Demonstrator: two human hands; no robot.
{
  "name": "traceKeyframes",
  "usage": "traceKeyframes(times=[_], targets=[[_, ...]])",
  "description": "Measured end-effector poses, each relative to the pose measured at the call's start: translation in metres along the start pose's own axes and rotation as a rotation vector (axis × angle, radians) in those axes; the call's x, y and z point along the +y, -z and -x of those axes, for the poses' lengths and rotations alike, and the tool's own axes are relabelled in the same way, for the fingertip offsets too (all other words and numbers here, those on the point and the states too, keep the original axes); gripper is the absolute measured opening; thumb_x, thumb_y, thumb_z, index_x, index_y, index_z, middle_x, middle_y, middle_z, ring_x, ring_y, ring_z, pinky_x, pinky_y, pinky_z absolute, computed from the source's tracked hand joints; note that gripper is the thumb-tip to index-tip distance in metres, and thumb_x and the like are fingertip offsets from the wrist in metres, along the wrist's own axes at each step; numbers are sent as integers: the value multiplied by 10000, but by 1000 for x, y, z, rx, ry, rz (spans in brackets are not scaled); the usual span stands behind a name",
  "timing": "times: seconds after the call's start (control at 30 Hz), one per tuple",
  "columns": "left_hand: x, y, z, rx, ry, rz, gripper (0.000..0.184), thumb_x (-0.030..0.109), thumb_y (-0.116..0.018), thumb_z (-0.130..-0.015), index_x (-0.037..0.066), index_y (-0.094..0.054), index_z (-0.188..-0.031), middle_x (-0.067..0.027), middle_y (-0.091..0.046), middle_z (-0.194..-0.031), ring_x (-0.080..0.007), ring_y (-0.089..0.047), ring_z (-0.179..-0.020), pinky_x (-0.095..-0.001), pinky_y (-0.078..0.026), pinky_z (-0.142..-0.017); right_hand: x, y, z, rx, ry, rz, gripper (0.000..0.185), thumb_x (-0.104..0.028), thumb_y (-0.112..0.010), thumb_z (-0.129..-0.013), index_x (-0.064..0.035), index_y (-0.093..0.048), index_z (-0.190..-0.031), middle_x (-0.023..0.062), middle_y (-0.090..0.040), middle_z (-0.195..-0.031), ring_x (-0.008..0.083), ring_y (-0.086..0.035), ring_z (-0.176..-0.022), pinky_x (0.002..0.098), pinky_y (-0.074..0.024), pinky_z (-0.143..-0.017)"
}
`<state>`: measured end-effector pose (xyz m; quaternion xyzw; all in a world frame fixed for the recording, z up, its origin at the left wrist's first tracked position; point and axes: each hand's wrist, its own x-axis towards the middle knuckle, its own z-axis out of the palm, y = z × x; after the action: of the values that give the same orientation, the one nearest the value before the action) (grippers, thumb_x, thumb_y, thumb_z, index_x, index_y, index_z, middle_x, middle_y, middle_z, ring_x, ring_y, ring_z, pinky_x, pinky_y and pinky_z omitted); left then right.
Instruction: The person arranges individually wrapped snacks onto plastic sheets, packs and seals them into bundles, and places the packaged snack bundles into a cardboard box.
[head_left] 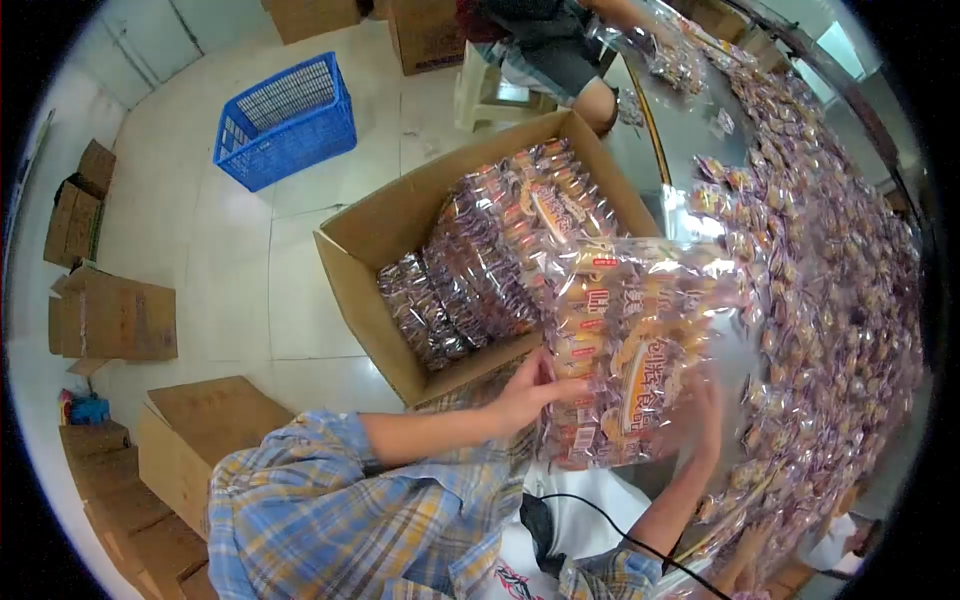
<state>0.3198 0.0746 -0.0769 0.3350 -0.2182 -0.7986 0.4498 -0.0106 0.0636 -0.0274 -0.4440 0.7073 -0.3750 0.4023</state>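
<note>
I hold up a large clear plastic bag point(640, 350) filled with rows of small wrapped snacks, with orange and white printing on its front. My left hand point(535, 395) grips its left edge, thumb in front. My right hand point(706, 405) is closed around the opposite side, its fingers partly blurred behind the glossy film. Just beyond the bag stands an open cardboard box point(375, 230), holding similar packed bags point(475, 255). The bag overlaps the box's near right corner. To the right, a broad heap of loose wrapped snacks point(830, 300) covers the metal table.
A blue plastic basket point(290, 150) sits on the tiled floor. Several cardboard boxes point(130, 315) line the left side. Another person point(545, 50) sits by a pale stool point(490, 100) at the far table edge. A black cable point(610, 525) crosses near my right forearm.
</note>
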Motion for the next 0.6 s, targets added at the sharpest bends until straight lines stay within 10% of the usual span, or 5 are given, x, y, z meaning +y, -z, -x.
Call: traceKeyframes(times=[0.13, 0.43, 0.6], targets=[[-7, 8, 3, 71, 119, 37, 616, 47, -762, -880, 21, -515, -1443, -97, -690, -1292, -220, -670, -1160, -409, -537, -1028, 15, -21, 8, -71, -248, -152, 443, -279, -647, -1038, -29, -599, -1400, 44, -680, -1006, 113, -595, -835, 274, -481, -726], [114, 23, -75, 259, -7, 225, 406, 313, -663, -930, 59, -641, -1246, -82, -718, -1110, -240, -702, -958, -408, -583, -858, -43, -23, -27, 0, 287, -286, 408, -248, -546, -1094, -41, -537, -1446, 92, -642, -1329, 163, -622, -1149, 298, -490, -957], [84, 125, -184, 296, -28, 12, 431, 375, -615, -954, 138, -633, -1314, -42, -695, -1135, -226, -663, -1010, -445, -606, -823, 70, 15, -18, 248, 50, -58, 282, -223, -608, -1069, -21, -662, -1257, 52, -698, -1109, 132, -626, -984, 277, -502, -872]])
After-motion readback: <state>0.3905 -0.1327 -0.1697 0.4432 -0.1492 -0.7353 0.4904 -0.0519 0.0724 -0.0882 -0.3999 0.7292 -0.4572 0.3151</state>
